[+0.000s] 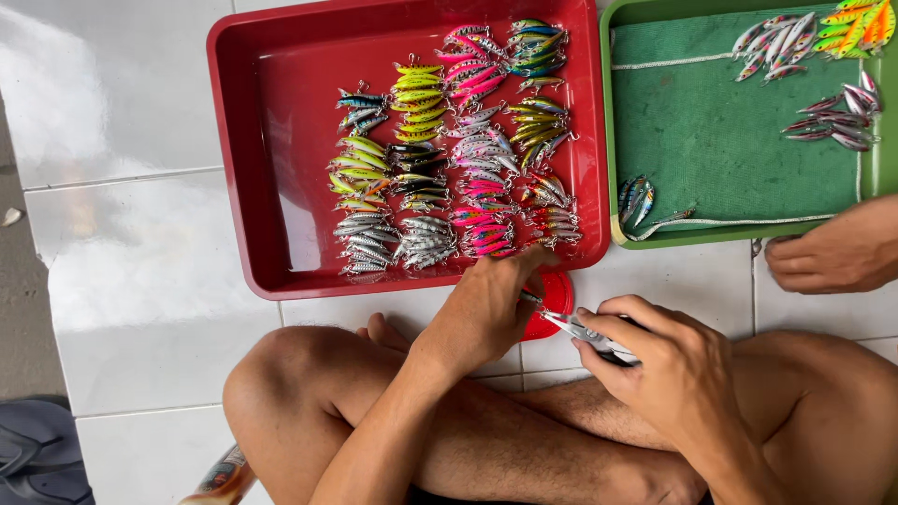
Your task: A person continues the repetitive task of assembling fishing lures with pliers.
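Crossed bare legs on white floor tiles; right hand clamps pliers, left hand's fingers pinch a small lure at the red tray's near edge

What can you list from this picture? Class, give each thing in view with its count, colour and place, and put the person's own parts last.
Red tray: one, red, on the floor, centre left.
Fishing lures: dozens, yellow, pink, silver, green and dark, in sorted groups inside the red tray.
Green tray: one, green with a green mat, upper right.
Lures on the mat: several small groups, silver, reddish, orange-yellow and blue.
Red lid: one, round, red, on the floor under the hands.
Pliers: one, metal, in the right hand.
Tiled floor: white, glossy.
Another person's hand: one, right edge.
Left hand: holds a small lure.
Right hand: grips the pliers.
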